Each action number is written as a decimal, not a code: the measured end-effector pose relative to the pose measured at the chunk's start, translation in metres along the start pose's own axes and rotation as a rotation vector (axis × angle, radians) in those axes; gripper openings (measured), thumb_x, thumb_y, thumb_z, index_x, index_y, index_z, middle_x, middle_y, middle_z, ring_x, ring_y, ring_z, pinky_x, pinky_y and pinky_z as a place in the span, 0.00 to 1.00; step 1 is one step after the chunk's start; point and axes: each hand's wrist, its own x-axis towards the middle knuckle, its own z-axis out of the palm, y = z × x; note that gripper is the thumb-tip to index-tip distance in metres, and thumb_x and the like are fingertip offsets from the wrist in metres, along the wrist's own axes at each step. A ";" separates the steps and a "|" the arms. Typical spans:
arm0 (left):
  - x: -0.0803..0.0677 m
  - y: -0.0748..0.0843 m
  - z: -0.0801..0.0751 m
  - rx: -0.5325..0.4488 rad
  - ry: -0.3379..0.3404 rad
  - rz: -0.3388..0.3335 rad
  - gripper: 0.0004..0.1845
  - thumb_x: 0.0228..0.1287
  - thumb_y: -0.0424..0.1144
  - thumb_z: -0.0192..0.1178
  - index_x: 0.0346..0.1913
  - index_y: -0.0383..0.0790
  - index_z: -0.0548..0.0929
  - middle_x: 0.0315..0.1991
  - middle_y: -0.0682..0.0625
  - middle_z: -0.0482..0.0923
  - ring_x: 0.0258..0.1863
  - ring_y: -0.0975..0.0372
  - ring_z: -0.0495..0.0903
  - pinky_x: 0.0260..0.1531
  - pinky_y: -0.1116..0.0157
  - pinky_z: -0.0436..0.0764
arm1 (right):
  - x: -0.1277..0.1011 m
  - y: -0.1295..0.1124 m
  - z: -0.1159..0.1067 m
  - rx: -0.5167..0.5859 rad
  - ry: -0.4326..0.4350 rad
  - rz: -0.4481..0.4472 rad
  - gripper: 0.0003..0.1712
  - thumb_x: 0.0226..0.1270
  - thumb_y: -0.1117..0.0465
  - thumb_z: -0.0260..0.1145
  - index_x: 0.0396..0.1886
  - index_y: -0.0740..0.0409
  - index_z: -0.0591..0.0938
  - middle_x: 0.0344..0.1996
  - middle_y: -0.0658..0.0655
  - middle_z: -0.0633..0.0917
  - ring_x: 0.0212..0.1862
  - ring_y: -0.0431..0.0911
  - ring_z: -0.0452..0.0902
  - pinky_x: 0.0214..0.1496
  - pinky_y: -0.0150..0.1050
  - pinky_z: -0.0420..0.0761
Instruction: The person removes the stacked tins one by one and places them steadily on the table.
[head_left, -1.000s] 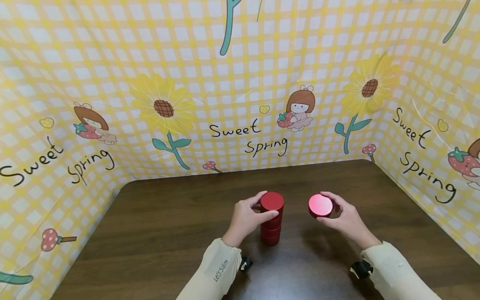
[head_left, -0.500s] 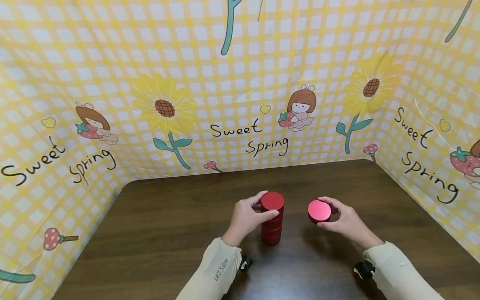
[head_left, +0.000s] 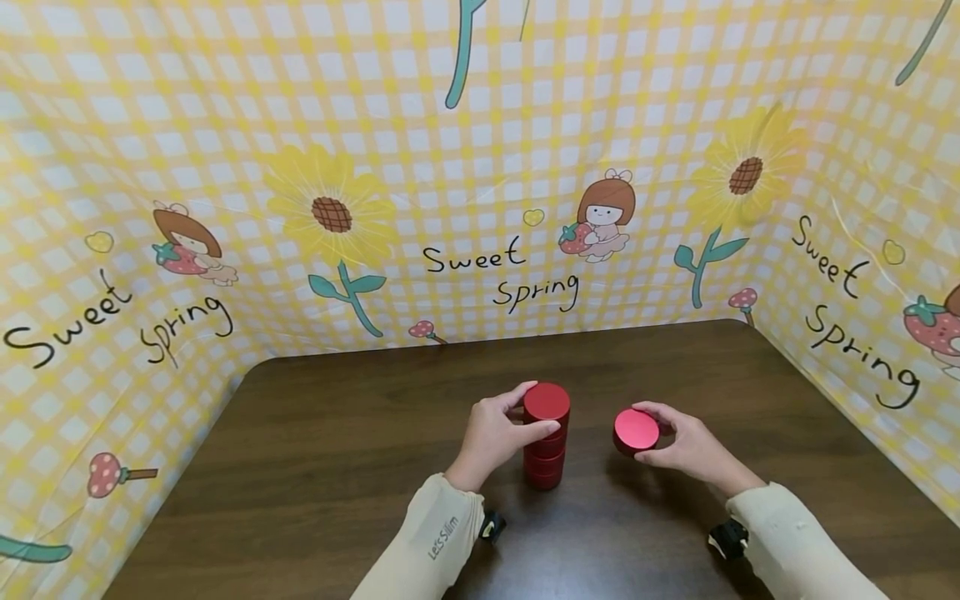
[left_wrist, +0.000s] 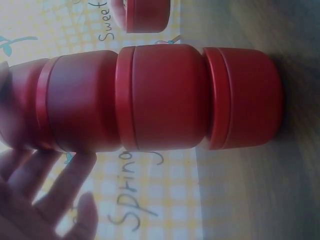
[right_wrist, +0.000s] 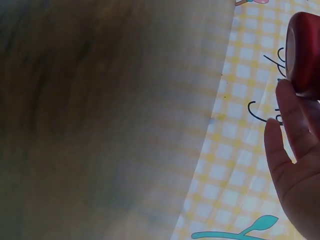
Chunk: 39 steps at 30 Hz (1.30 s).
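Note:
Several red round tins with lids stand in an upright stack [head_left: 544,471] on the table. My left hand [head_left: 491,442] grips the upper part of it, thumb on the near side and fingers on the far side. In the left wrist view the tins [left_wrist: 167,97] sit one on another, with the fingers [left_wrist: 70,185] at the upper ones. To the right of the stack, my right hand [head_left: 697,450] holds one more red tin [head_left: 636,430] by its side, above the table. That tin [right_wrist: 305,55] shows only partly in the right wrist view.
The dark wooden table [head_left: 360,433] has a back edge against a yellow checked cloth [head_left: 480,192], which also hangs at both sides. A black wrist strap [head_left: 491,527] sits on the left wrist, another dark strap [head_left: 726,540] on the right.
My right hand has lowered the single tin a little and brought it slightly toward me and left. My left hand and the stack stay in place.

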 end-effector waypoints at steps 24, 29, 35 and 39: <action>0.002 0.002 -0.001 0.011 -0.001 -0.028 0.31 0.51 0.46 0.73 0.61 0.46 0.79 0.49 0.47 0.82 0.42 0.58 0.82 0.41 0.61 0.81 | 0.016 0.012 -0.005 0.090 -0.291 -0.006 0.37 0.48 0.66 0.76 0.58 0.71 0.71 0.49 0.64 0.79 0.46 0.49 0.74 0.43 0.35 0.76; 0.002 0.002 -0.002 0.026 -0.008 -0.007 0.31 0.51 0.46 0.73 0.60 0.45 0.80 0.47 0.48 0.83 0.41 0.59 0.82 0.40 0.62 0.81 | 0.020 0.009 -0.007 0.044 -0.354 -0.004 0.36 0.45 0.67 0.76 0.56 0.69 0.72 0.50 0.64 0.78 0.46 0.52 0.73 0.42 0.35 0.76; 0.002 0.002 -0.002 0.047 -0.005 -0.024 0.31 0.50 0.47 0.74 0.60 0.46 0.80 0.46 0.49 0.83 0.40 0.60 0.81 0.40 0.62 0.80 | 0.023 0.009 -0.006 0.087 -0.418 0.000 0.37 0.47 0.68 0.75 0.58 0.71 0.71 0.50 0.64 0.78 0.46 0.51 0.73 0.43 0.35 0.75; 0.002 0.002 -0.003 0.062 -0.008 -0.037 0.33 0.50 0.48 0.74 0.61 0.45 0.79 0.47 0.49 0.83 0.40 0.60 0.81 0.40 0.61 0.80 | 0.025 0.012 -0.006 0.174 -0.465 0.016 0.36 0.49 0.71 0.73 0.59 0.73 0.68 0.50 0.65 0.78 0.47 0.53 0.71 0.42 0.35 0.76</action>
